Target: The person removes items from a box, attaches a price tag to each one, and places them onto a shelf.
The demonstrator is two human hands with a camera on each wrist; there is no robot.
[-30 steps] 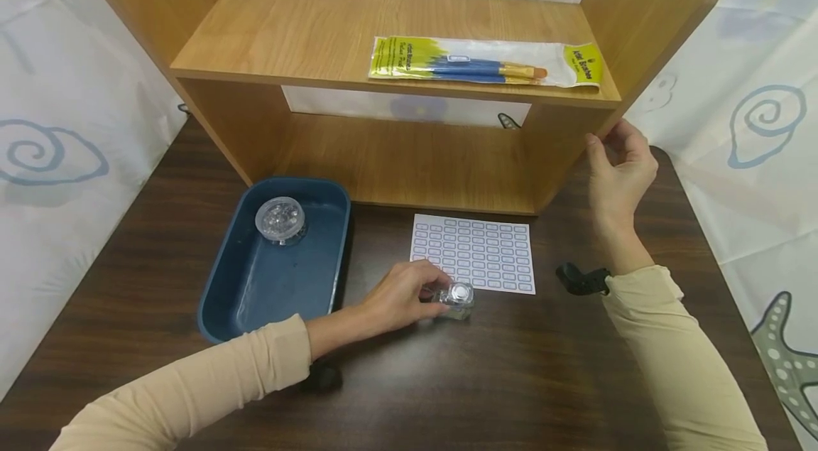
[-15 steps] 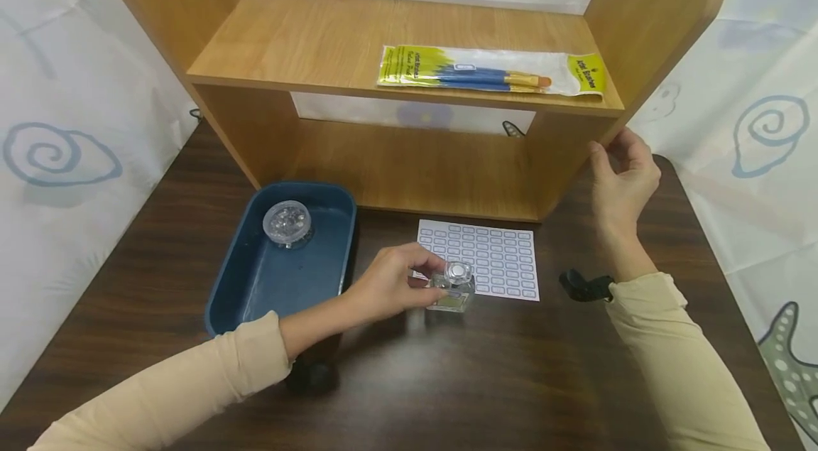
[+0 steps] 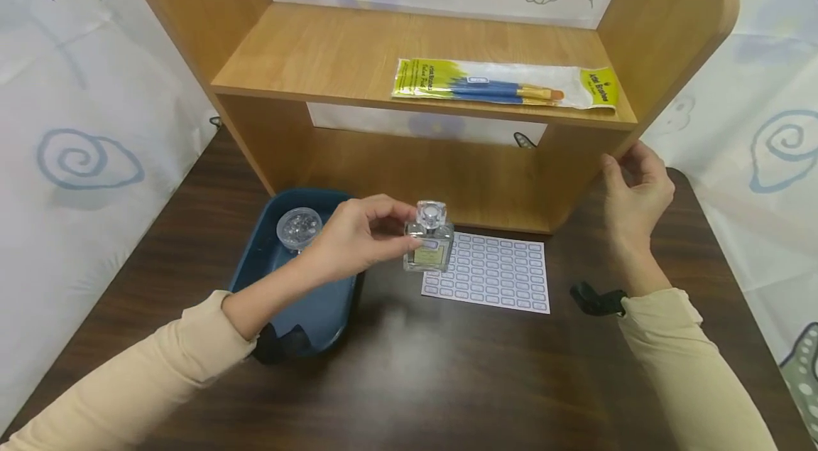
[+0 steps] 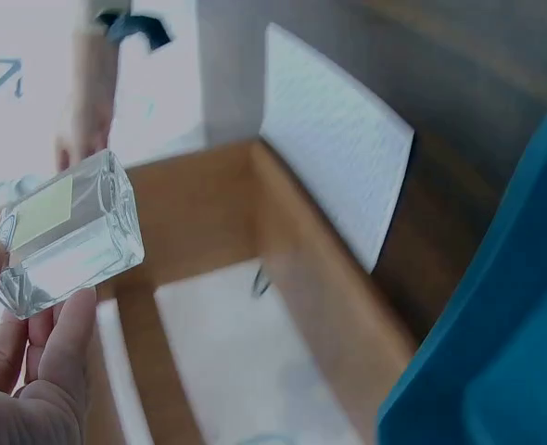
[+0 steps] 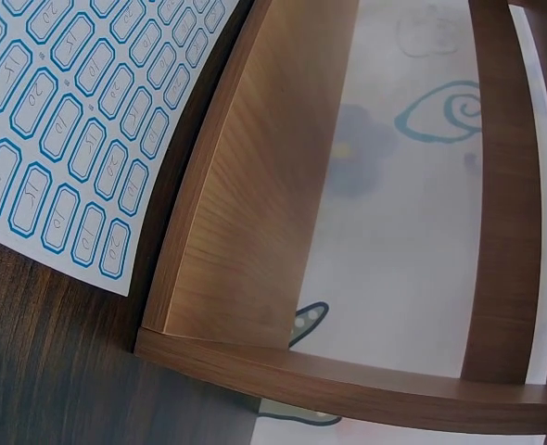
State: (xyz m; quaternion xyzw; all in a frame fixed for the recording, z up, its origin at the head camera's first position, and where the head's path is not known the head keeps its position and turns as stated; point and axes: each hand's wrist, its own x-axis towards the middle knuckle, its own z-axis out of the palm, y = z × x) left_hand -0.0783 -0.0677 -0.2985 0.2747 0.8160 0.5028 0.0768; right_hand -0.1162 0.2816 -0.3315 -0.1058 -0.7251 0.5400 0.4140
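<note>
Held by its side between the thumb and fingers of my left hand (image 3: pixel 358 238) is a clear glass bottle (image 3: pixel 428 252) with a faceted stopper and a pale label. It is upright in the head view, over the left edge of a white label sheet (image 3: pixel 498 273). In the left wrist view the bottle (image 4: pixel 97 232) is tilted, with my left fingers (image 4: pixel 65 352) against it. My right hand (image 3: pixel 635 202) grips the edge of the right side panel of a wooden shelf (image 3: pixel 578 167), its fingers partly hidden.
A blue tray (image 3: pixel 326 309), left of the sheet, holds a round clear container (image 3: pixel 299 229). A pack of brushes (image 3: pixel 505 84) lies on the middle shelf board (image 3: pixel 332 39). The dark table (image 3: pixel 447 380) extends in front; patterned white cloth (image 3: pixel 83 110) hangs around.
My left hand has lifted the bottle off the table and moved it toward the shelf and slightly left, turning its label into view. My right hand stays at the side panel.
</note>
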